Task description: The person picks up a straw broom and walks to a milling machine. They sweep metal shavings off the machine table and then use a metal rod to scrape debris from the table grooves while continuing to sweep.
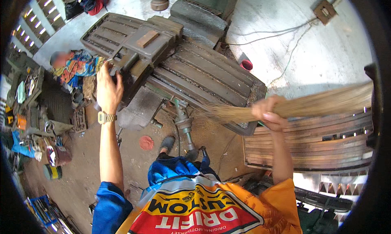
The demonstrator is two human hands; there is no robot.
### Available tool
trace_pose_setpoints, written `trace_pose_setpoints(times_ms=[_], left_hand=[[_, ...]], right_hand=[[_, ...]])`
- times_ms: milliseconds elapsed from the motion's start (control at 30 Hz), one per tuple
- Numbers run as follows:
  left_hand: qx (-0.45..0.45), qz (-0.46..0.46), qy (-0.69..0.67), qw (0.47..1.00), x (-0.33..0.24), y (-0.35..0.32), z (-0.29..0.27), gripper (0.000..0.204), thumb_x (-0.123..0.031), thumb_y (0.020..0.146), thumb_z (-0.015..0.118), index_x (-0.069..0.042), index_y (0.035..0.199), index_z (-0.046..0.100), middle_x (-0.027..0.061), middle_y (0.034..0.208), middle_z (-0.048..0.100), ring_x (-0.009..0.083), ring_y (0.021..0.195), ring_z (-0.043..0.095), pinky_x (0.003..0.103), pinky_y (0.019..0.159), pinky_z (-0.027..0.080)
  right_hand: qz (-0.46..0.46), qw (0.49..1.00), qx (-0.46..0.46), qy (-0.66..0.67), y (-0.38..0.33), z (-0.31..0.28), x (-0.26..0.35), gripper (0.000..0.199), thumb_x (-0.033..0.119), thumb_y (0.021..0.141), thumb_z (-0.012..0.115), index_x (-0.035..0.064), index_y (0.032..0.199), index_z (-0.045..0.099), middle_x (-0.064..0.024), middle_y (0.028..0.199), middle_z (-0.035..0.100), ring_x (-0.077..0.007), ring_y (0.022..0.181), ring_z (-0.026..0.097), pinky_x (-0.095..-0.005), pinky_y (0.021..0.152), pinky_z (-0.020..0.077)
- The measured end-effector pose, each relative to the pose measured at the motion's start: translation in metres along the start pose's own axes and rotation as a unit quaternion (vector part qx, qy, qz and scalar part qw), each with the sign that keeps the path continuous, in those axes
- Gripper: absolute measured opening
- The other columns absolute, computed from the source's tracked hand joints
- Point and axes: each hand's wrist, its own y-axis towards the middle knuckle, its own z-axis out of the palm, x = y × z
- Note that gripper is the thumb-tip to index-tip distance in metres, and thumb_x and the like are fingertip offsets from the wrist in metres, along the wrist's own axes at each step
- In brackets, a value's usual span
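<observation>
Broom [326, 102] gripped by right hand [269, 113]; grasp of left hand [107, 89] unclear; red cup [246, 65] nearby.

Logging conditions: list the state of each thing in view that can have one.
Broom: held, motion-blurred
Right grip: closed around broom
Machine table: littered with chips
Vise: atop machine table, opening unclear
Brown block: flat on vise
Left grip: fingers bent at vise
Watch: fastened on left wrist

Left hand [108, 89]: we reach it well forward, thumb [119, 81] held apart.
Right hand [269, 113]: we curl it closed.
</observation>
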Motion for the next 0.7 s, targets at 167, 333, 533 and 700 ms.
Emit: trace_pose_setpoints(times_ms=[167,333,533,700], left_hand=[[-0.019,0.01,0.046,0.999,-0.005,0.0,0.002,0.047,-0.017,0.095,0.062,0.002,0.136,0.049,0.0208,0.121,0.063,0.0371,0.116,0.058,0.045,0.101,0.048],[0.008,-0.016,0.055,0.998,-0.009,0.003,0.001,0.048,-0.018,0.096,0.061,0.004,0.137,0.049,0.0217,0.124,0.063,0.0364,0.119,0.058,0.044,0.103,0.048],[0.013,-0.005,0.037,0.999,-0.008,0.004,0.001,0.045,-0.017,0.097,0.061,0.003,0.136,0.05,0.0214,0.124,0.064,0.0372,0.119,0.058,0.045,0.103,0.046],[0.004,-0.003,0.043,0.999,-0.002,0.001,0.005,0.047,-0.017,0.097,0.061,0.004,0.137,0.049,0.022,0.125,0.063,0.037,0.119,0.058,0.044,0.102,0.047]], right_hand=[[0.016,0.999,0.013,-0.026,-0.007,-0.008,0.062,0.021,0.003,0.083,0.063,0.0082,0.07,0.047,-0.0049,0.056,0.047,-0.0156,0.048,0.043,-0.0326,0.051,0.0353],[-0.117,0.991,0.052,-0.034,0.028,0.016,0.067,0.015,0.001,0.084,0.059,0.0073,0.075,0.048,-0.0032,0.056,0.046,-0.016,0.048,0.043,-0.0334,0.052,0.036],[-0.014,1.0,-0.011,-0.014,0.027,0.015,0.002,0.025,0.002,0.084,0.065,0.0078,0.069,0.046,-0.0015,0.056,0.044,-0.0129,0.049,0.041,-0.0319,0.051,0.0345],[0.013,0.999,-0.013,-0.037,-0.007,-0.016,0.059,0.025,0.0,0.084,0.064,0.0065,0.068,0.046,-0.0022,0.054,0.042,-0.0132,0.047,0.039,-0.0302,0.046,0.0301]])
